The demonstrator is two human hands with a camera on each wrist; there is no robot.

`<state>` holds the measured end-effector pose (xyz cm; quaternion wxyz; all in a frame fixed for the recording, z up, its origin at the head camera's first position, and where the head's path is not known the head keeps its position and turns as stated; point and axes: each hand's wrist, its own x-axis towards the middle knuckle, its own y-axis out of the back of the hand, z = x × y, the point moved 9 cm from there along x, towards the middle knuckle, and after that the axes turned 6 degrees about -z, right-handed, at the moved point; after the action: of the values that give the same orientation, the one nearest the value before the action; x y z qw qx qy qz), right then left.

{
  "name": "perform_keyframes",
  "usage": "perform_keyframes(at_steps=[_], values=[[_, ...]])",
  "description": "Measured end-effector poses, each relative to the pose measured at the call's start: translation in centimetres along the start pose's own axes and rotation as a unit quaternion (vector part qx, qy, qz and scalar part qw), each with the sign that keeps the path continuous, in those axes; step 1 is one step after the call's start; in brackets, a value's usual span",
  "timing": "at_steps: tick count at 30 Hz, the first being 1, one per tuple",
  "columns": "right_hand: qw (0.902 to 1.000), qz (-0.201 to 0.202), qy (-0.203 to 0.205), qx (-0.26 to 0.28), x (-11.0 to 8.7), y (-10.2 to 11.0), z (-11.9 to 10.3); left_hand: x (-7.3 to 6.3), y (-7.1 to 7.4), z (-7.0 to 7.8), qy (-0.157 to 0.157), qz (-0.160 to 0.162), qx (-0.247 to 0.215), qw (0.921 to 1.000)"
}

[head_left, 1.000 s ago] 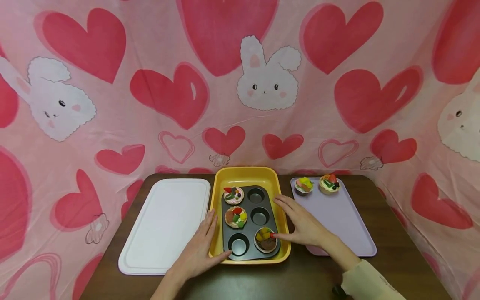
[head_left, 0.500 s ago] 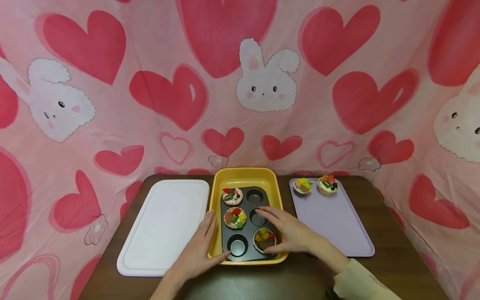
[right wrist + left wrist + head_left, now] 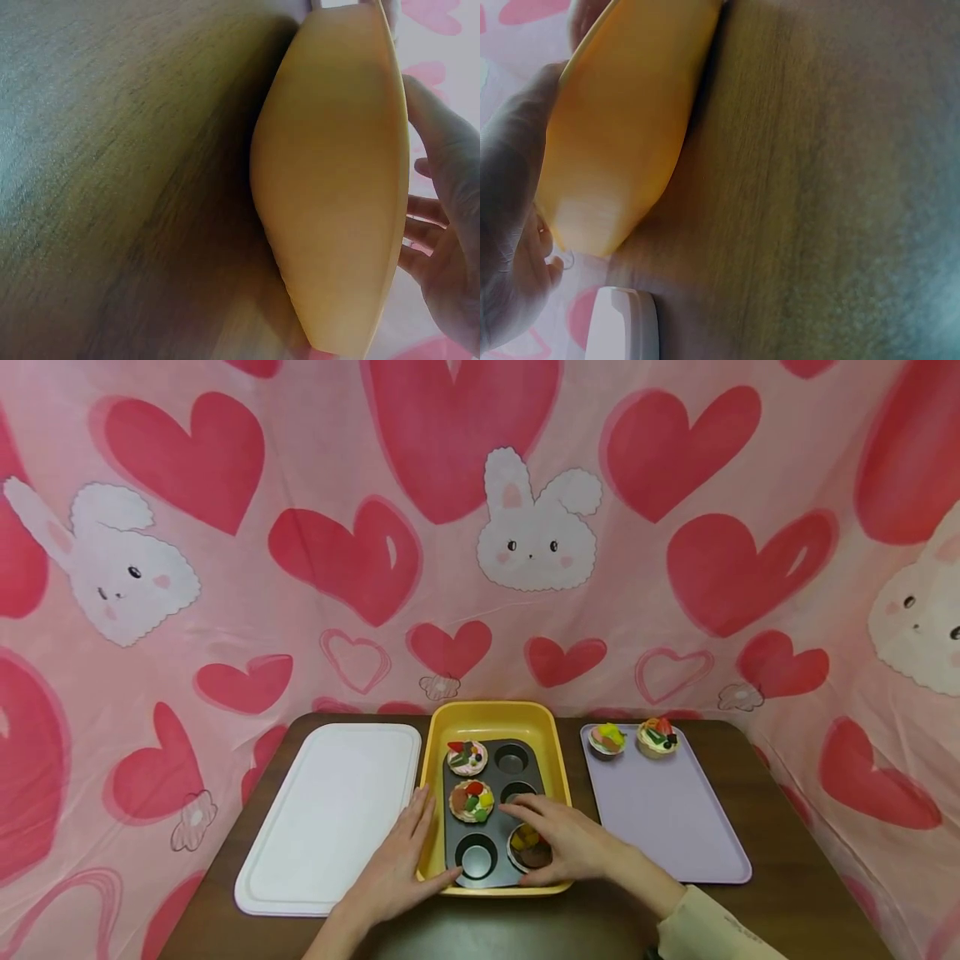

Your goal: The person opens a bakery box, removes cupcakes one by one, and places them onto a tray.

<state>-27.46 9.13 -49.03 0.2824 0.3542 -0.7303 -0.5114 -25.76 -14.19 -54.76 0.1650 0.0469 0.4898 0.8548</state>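
In the head view a dark muffin tin (image 3: 491, 822) lies inside a yellow basin (image 3: 487, 714). Two fruit-topped tarts, a pink cream tart (image 3: 467, 759) and a fruit tart (image 3: 472, 802), fill its upper left cups. A chocolate tart (image 3: 527, 847) sits in the lower right cup, partly covered by my right hand (image 3: 566, 843). That hand reaches over it with thumb and fingers spread around it; contact cannot be made out. My left hand (image 3: 397, 860) rests along the basin's left rim, fingers extended, thumb by the lower left cup. Both wrist views show the basin's outer wall (image 3: 622, 127).
A white board (image 3: 330, 818) lies left of the basin. On the right is a lilac tray (image 3: 667, 827) with a small cupcake (image 3: 607, 740) and another fruit tart (image 3: 657, 739) at its back. Everything stands on a brown wooden table (image 3: 780, 860) before a pink heart-patterned cloth.
My right hand has moved left and down from the basin's right rim, over the chocolate tart, its fingers drawing nearer. My left hand stays at the left rim.
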Motion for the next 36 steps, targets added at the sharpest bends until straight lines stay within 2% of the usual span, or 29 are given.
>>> perform_keyframes(at_steps=[14,19,27,36], values=[[0.9983,-0.045,-0.012,-0.035,0.2,-1.0,0.5,-0.1,0.2,0.4,-0.01,-0.002,0.004,0.9999],[0.9966,-0.072,-0.04,-0.005,0.4,-1.3,1.4,0.0,0.3,0.3,-0.01,0.0,0.01,0.9999],[0.993,-0.098,-0.045,0.049,0.7,-1.3,1.8,-0.1,0.4,0.3,-0.009,0.002,0.01,0.9999],[0.9975,-0.061,-0.034,0.01,0.6,-1.5,1.3,-0.2,0.3,0.2,-0.002,-0.005,-0.001,1.0]])
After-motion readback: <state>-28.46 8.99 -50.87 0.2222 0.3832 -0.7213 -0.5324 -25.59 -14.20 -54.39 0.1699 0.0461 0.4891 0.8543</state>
